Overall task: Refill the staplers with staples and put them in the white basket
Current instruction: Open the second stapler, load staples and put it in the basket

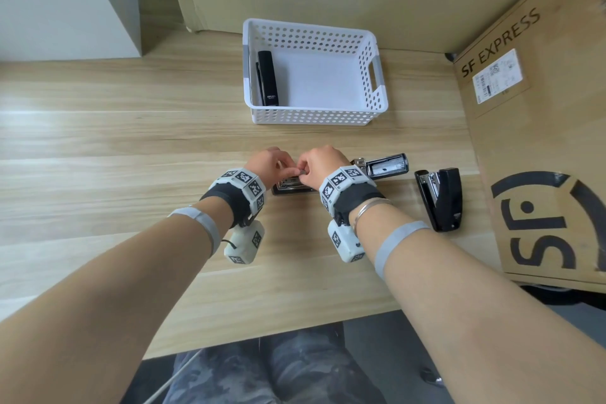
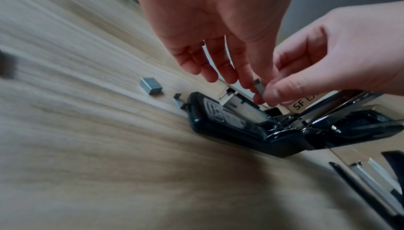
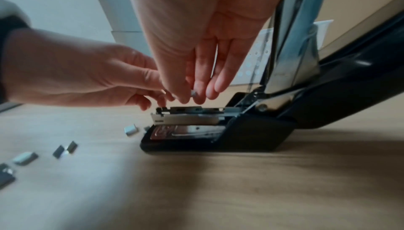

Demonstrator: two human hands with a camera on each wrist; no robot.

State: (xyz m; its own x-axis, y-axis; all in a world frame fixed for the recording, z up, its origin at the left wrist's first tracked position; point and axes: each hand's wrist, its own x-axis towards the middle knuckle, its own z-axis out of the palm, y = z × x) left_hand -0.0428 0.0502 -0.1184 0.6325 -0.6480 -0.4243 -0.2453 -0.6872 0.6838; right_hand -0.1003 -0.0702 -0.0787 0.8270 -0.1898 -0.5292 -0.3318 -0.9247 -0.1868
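Observation:
A black stapler (image 1: 288, 188) lies flipped open on the wooden table, its lid (image 1: 385, 167) folded back to the right and its metal magazine (image 3: 188, 112) bare. Just above the magazine, my right hand (image 1: 303, 174) pinches a short staple strip (image 2: 259, 87) between thumb and fingers. My left hand (image 1: 284, 168) meets it from the left, curled fingertips on the same strip. The white basket (image 1: 377, 108) stands behind, with one closed black stapler (image 1: 267, 79) inside at its left. Another black stapler (image 1: 439, 200) sits half open at the right.
Several loose staple pieces (image 2: 150, 86) lie on the table left of the open stapler, more of these staple pieces (image 3: 24, 158) nearer the left wrist. A large SF Express cardboard box (image 1: 541, 141) walls off the right side. The table's front edge (image 1: 262, 334) is near my knees.

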